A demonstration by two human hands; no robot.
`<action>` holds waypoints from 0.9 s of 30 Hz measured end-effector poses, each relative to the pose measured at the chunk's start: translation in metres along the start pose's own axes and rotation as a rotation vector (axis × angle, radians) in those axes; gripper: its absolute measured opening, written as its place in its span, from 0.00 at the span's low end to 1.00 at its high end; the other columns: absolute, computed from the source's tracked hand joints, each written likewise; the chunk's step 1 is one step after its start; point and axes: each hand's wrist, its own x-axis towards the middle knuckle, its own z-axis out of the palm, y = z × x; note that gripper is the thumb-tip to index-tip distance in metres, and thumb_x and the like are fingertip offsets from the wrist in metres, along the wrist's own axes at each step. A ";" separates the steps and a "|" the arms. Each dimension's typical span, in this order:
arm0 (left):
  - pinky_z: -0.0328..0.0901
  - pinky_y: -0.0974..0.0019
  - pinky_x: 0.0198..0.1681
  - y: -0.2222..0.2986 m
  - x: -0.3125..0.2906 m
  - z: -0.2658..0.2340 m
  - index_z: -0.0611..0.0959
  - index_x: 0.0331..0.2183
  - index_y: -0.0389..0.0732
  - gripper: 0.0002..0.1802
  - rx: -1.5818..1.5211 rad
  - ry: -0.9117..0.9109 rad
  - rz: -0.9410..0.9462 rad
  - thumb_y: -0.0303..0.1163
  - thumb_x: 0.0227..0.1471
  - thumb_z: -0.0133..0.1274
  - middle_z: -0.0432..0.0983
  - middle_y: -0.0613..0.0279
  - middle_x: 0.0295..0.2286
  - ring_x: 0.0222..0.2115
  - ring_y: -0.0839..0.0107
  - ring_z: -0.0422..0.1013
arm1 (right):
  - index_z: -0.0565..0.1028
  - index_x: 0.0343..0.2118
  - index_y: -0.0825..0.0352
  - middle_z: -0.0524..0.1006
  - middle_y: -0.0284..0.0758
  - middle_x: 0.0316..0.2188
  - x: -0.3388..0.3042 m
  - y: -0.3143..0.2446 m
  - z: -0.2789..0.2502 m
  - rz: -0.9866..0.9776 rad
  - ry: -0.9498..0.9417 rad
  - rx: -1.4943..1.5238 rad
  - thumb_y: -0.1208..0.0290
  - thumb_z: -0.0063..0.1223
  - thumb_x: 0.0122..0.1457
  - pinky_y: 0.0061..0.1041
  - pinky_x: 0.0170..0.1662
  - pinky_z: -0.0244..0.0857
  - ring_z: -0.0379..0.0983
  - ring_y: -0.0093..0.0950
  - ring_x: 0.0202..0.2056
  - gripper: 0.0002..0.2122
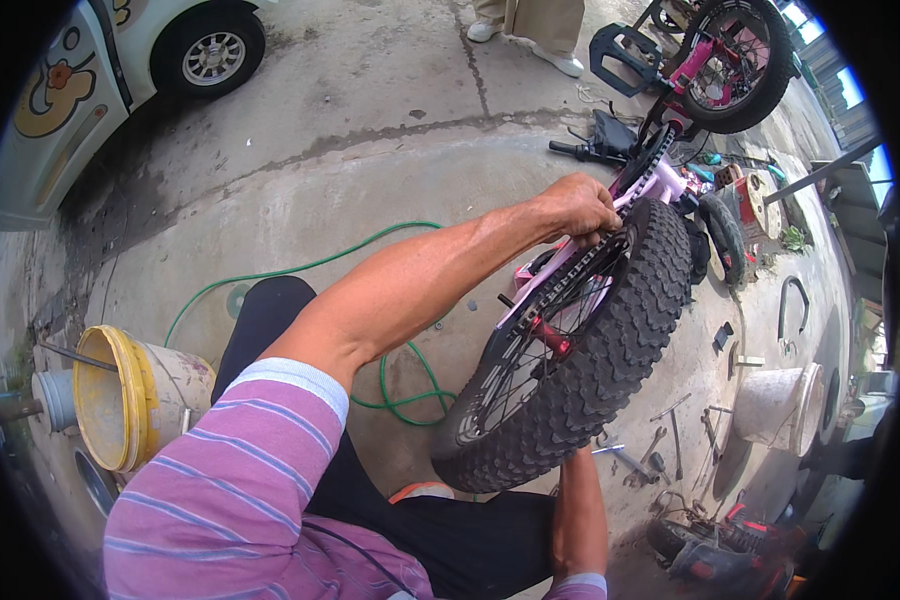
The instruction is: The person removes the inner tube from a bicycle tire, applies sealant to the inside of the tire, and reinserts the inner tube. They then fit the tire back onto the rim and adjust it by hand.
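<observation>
A pink bicycle (655, 188) stands tipped over in front of me, its fat knobby tyre (610, 370) close to my knees. The wheel has black spokes and a red hub (553, 338). My left hand (582, 208) reaches across to the near side of the wheel, its fingers pinched together at the bicycle chain (582, 262) beside the tyre; the fingertips are partly hidden. From the lower edge my right forearm (580, 515) rises to the bottom of the tyre. The tyre covers my right hand, fingers included.
A green hose (270, 272) curls over the concrete. At left are a yellow-rimmed bucket (185, 385) and a parked vehicle (60, 120). Hand tools (675, 440) and a white bucket (770, 408) lie at right. A person in beige trousers (545, 22) stands beyond.
</observation>
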 end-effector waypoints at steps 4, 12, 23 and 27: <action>0.72 0.66 0.24 0.014 0.009 0.003 0.89 0.37 0.32 0.11 -0.009 0.045 0.038 0.32 0.58 0.65 0.83 0.60 0.26 0.21 0.75 0.77 | 0.66 0.67 0.75 0.76 0.48 0.58 -0.006 -0.003 -0.001 0.077 0.022 0.025 0.58 0.49 0.74 0.37 0.61 0.69 0.77 0.41 0.56 0.28; 0.73 0.67 0.22 0.017 0.041 -0.002 0.90 0.36 0.31 0.12 -0.028 0.030 0.034 0.32 0.57 0.68 0.83 0.59 0.25 0.20 0.75 0.77 | 0.65 0.68 0.74 0.76 0.47 0.59 -0.017 -0.012 0.001 0.192 0.071 0.079 0.57 0.50 0.73 0.36 0.61 0.69 0.76 0.40 0.57 0.29; 0.74 0.64 0.24 0.062 0.075 0.001 0.91 0.34 0.29 0.15 0.229 0.256 0.206 0.34 0.56 0.68 0.85 0.54 0.20 0.17 0.70 0.80 | 0.65 0.68 0.73 0.76 0.45 0.60 -0.002 -0.015 0.015 0.254 0.146 0.202 0.56 0.53 0.72 0.35 0.61 0.69 0.75 0.39 0.58 0.30; 0.74 0.67 0.21 0.066 0.071 0.002 0.91 0.34 0.30 0.15 0.189 0.201 0.142 0.35 0.57 0.70 0.84 0.55 0.20 0.17 0.73 0.79 | 0.65 0.68 0.73 0.76 0.44 0.60 0.006 -0.012 0.015 0.265 0.171 0.251 0.55 0.53 0.71 0.34 0.61 0.69 0.75 0.38 0.59 0.31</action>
